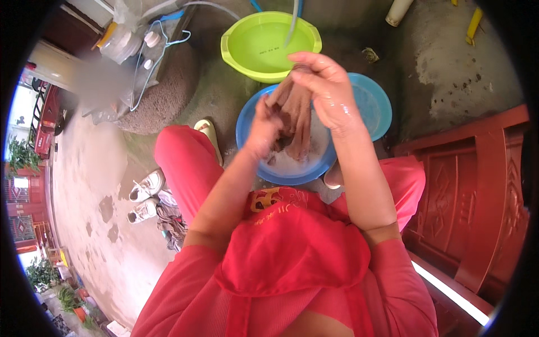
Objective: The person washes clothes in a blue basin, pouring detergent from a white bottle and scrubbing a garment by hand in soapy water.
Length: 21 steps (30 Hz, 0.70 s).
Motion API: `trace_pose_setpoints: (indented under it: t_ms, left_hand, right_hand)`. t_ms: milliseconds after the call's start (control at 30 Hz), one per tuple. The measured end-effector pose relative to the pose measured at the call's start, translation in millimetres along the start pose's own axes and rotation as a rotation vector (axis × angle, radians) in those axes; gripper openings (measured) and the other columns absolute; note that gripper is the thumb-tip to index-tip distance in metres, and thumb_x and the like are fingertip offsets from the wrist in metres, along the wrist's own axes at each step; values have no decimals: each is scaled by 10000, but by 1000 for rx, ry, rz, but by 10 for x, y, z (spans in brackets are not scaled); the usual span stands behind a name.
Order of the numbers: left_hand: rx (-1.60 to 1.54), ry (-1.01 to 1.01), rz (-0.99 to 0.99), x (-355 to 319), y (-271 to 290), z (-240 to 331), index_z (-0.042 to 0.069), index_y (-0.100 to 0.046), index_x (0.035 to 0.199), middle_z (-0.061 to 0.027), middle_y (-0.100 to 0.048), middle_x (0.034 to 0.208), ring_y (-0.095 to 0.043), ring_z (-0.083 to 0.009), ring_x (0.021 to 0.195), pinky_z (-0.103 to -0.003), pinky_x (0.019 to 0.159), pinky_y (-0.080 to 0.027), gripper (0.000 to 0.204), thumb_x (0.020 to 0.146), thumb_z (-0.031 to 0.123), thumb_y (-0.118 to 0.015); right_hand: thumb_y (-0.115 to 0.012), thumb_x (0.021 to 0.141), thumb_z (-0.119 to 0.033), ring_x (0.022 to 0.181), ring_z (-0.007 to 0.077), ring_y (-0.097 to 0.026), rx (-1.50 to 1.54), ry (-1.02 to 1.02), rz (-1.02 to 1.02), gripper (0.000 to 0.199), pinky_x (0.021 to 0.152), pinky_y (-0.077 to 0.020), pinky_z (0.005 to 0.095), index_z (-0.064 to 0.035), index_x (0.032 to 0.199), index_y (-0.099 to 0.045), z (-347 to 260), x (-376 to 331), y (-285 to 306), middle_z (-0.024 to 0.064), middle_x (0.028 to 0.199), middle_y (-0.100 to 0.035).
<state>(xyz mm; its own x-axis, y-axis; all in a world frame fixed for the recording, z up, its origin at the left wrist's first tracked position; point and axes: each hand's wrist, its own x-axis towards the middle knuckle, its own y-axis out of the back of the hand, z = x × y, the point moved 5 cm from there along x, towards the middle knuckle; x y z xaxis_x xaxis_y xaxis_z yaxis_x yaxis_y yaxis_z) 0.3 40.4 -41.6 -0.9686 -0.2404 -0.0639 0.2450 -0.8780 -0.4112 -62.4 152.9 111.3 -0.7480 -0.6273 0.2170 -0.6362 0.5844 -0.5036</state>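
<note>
Honestly, from where I stand, I'd keep the brown cloth (297,121) over the blue basin (287,180), where it hangs, fingers of the right hand (331,92) pinching its top, the left hand (263,130) closed on its edge, so drips fall in.

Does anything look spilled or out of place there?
Dark patches mark the floor left of the white shoes, possibly splashed water. A crumpled scrap lies on the floor right of the green basin, looking stray. Nothing odd stands out on the brown cloth.
</note>
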Motion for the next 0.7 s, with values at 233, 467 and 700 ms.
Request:
trace_pose_setpoints:
  t_ms: [233,467,700]
  left_hand:
    - [445,-158,120,-355,-290,-227,62,15,1379,-173,-203,1386,-231,-292,1276,-351,1023,-248,941,669,-5,-598]
    - [-87,147,198,-112,217,-485,78,-294,1339,-92,-436,1243,-402,-197,1139,-319,948,-331,579,833,258,-512]
    - [-491,178,101,-223,351,-250,-16,-538,1017,-108,-566,1022,-533,-245,917,-318,835,-409,420,618,86,-455]
  right_hand:
    - [-563,790,18,829,107,-519,-29,-26,89,254,755,-425,243,5,1044,-576,-68,-59,-363,34,892,-557]
    - [-544,812,6,872,115,-527,-152,-37,112,254,781,-420,248,5,1065,-560,68,-30,-300,49,940,-564]
    - [-509,830,-23,980,120,-499,-411,-272,-66,340,835,-410,276,-39,1168,-482,606,-93,189,35,1057,-544]
